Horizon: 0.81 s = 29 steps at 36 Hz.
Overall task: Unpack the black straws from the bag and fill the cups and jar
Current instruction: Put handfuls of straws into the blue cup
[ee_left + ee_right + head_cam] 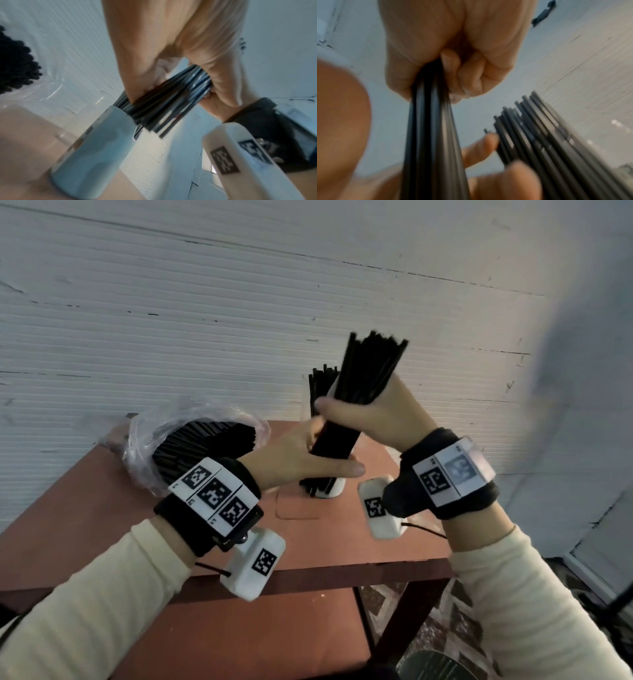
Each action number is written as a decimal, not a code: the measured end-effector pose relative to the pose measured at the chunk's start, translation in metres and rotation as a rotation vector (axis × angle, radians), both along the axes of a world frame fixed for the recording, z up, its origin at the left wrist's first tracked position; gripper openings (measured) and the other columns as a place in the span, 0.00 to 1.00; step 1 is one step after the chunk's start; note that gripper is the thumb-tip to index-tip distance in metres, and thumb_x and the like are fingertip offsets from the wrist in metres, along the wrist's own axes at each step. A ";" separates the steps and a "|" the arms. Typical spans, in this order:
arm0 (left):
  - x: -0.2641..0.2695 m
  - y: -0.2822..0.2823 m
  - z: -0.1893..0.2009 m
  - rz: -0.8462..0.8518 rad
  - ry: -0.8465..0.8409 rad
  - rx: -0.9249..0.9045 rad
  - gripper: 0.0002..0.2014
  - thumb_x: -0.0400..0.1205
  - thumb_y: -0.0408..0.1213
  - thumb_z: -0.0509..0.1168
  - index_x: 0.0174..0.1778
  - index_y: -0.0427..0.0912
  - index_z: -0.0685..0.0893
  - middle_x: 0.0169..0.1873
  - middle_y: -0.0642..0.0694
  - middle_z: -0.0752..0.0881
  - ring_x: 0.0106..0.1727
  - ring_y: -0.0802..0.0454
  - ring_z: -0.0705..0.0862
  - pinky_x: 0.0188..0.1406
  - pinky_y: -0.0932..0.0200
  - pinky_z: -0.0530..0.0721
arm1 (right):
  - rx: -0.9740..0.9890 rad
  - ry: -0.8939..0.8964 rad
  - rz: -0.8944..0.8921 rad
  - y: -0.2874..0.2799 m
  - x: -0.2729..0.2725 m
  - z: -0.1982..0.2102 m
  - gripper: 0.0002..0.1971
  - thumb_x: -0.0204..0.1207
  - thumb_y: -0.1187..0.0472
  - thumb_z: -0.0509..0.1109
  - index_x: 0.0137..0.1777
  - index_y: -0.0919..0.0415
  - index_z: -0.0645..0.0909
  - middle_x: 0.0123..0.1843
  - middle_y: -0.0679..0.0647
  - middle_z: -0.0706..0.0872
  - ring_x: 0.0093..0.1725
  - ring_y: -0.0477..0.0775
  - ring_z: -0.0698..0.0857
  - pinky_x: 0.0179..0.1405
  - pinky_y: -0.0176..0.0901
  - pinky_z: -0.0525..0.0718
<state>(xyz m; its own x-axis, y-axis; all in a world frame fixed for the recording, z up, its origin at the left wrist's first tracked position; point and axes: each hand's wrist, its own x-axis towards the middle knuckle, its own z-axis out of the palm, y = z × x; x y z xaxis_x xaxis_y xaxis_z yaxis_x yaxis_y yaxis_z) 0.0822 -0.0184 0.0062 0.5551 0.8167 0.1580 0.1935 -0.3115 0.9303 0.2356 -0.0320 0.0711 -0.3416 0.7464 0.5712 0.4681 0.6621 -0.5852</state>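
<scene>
My right hand (370,416) grips a thick bundle of black straws (366,371) near its middle, tilted, above a white cup (334,491) on the table. My left hand (301,460) holds the bundle's lower part between thumb and fingers, just over the cup's rim. In the left wrist view the bundle (171,97) meets the cup (92,148), which has straws in it. The right wrist view shows the right hand's fingers (453,74) curled round the bundle (429,135). Behind stands a clear jar, its straws (320,385) upright. A clear plastic bag (164,440) holding many straws (205,440) lies at the left.
The reddish-brown table (102,508) stands against a white ribbed wall (205,302). A lower shelf (239,638) shows under the tabletop, and patterned floor at the right. The table's front edge runs below my wrists.
</scene>
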 end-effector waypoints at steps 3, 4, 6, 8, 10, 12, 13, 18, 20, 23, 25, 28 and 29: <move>0.004 0.007 0.001 0.232 -0.046 0.013 0.52 0.55 0.53 0.86 0.70 0.53 0.62 0.61 0.46 0.81 0.60 0.54 0.85 0.60 0.52 0.85 | 0.064 0.165 -0.098 0.007 0.015 0.012 0.16 0.73 0.62 0.76 0.42 0.79 0.81 0.40 0.71 0.86 0.36 0.55 0.85 0.38 0.48 0.84; 0.006 0.009 0.000 0.315 -0.041 0.037 0.54 0.56 0.51 0.86 0.72 0.55 0.58 0.60 0.47 0.78 0.59 0.55 0.83 0.58 0.55 0.85 | 0.082 0.202 -0.127 0.009 0.020 0.015 0.16 0.73 0.61 0.76 0.42 0.78 0.81 0.40 0.70 0.87 0.35 0.51 0.85 0.37 0.46 0.84; 0.009 0.016 -0.003 0.434 -0.013 0.068 0.60 0.60 0.47 0.86 0.78 0.53 0.50 0.62 0.46 0.73 0.62 0.55 0.79 0.60 0.57 0.81 | 0.102 0.261 -0.167 0.013 0.028 0.020 0.16 0.73 0.61 0.75 0.42 0.78 0.81 0.40 0.69 0.87 0.33 0.45 0.84 0.31 0.37 0.82; 0.013 0.025 -0.010 0.442 0.051 0.037 0.67 0.60 0.47 0.86 0.83 0.50 0.41 0.70 0.42 0.71 0.72 0.50 0.74 0.70 0.54 0.76 | 0.113 0.285 -0.193 0.017 0.032 0.022 0.17 0.73 0.61 0.74 0.42 0.79 0.80 0.40 0.70 0.86 0.32 0.45 0.83 0.29 0.34 0.79; 0.016 0.038 -0.017 0.393 0.120 -0.020 0.72 0.59 0.46 0.87 0.83 0.50 0.34 0.76 0.42 0.69 0.77 0.48 0.71 0.74 0.53 0.70 | 0.117 0.284 -0.202 0.021 0.032 0.022 0.17 0.72 0.61 0.74 0.42 0.80 0.79 0.40 0.72 0.85 0.32 0.47 0.83 0.29 0.35 0.79; 0.019 0.050 -0.019 0.342 0.148 -0.058 0.74 0.57 0.44 0.88 0.84 0.50 0.33 0.77 0.46 0.70 0.77 0.49 0.71 0.75 0.51 0.71 | 0.119 0.266 -0.199 0.026 0.031 0.022 0.17 0.72 0.61 0.74 0.41 0.80 0.79 0.40 0.72 0.85 0.34 0.55 0.85 0.31 0.43 0.84; 0.020 0.054 -0.018 0.315 0.153 -0.068 0.72 0.58 0.42 0.87 0.84 0.49 0.36 0.75 0.48 0.71 0.75 0.51 0.73 0.74 0.52 0.73 | 0.119 0.257 -0.195 0.028 0.031 0.022 0.17 0.72 0.61 0.74 0.41 0.80 0.79 0.40 0.72 0.85 0.36 0.59 0.86 0.35 0.47 0.85; 0.019 0.073 -0.015 0.248 0.164 -0.062 0.50 0.63 0.39 0.85 0.79 0.48 0.65 0.68 0.53 0.79 0.70 0.54 0.77 0.69 0.56 0.76 | 0.123 0.227 -0.182 0.037 0.025 0.018 0.18 0.71 0.60 0.74 0.39 0.81 0.78 0.39 0.73 0.84 0.37 0.64 0.85 0.34 0.51 0.83; 0.018 0.077 -0.018 0.239 0.171 -0.046 0.42 0.61 0.41 0.86 0.71 0.51 0.75 0.63 0.54 0.85 0.67 0.55 0.81 0.70 0.53 0.78 | 0.112 0.207 -0.182 0.041 0.020 0.015 0.19 0.71 0.61 0.75 0.36 0.80 0.76 0.35 0.72 0.82 0.31 0.58 0.82 0.29 0.49 0.81; 0.017 0.079 -0.019 0.217 0.173 -0.038 0.38 0.57 0.43 0.87 0.64 0.51 0.82 0.58 0.55 0.89 0.63 0.56 0.84 0.69 0.49 0.80 | 0.100 0.201 -0.169 0.046 0.013 0.010 0.20 0.70 0.62 0.75 0.30 0.77 0.70 0.27 0.63 0.73 0.26 0.50 0.74 0.25 0.44 0.72; 0.017 0.080 -0.019 0.199 0.175 -0.034 0.37 0.57 0.42 0.87 0.63 0.50 0.84 0.57 0.54 0.89 0.62 0.56 0.85 0.70 0.49 0.80 | 0.104 0.209 -0.157 0.049 0.011 0.005 0.20 0.70 0.64 0.75 0.28 0.74 0.68 0.26 0.58 0.70 0.26 0.49 0.71 0.25 0.41 0.69; 0.018 0.083 -0.019 0.174 0.172 -0.027 0.42 0.50 0.49 0.85 0.63 0.50 0.84 0.57 0.54 0.89 0.63 0.54 0.85 0.70 0.47 0.80 | 0.112 0.210 -0.158 0.053 0.007 -0.002 0.20 0.69 0.63 0.76 0.26 0.67 0.67 0.24 0.55 0.69 0.25 0.48 0.70 0.24 0.41 0.68; 0.018 0.084 -0.019 0.164 0.166 -0.024 0.42 0.50 0.49 0.85 0.63 0.50 0.84 0.57 0.54 0.89 0.63 0.55 0.85 0.70 0.47 0.80 | 0.116 0.212 -0.162 0.055 0.006 -0.004 0.21 0.69 0.63 0.76 0.26 0.63 0.65 0.23 0.53 0.69 0.25 0.48 0.70 0.24 0.40 0.68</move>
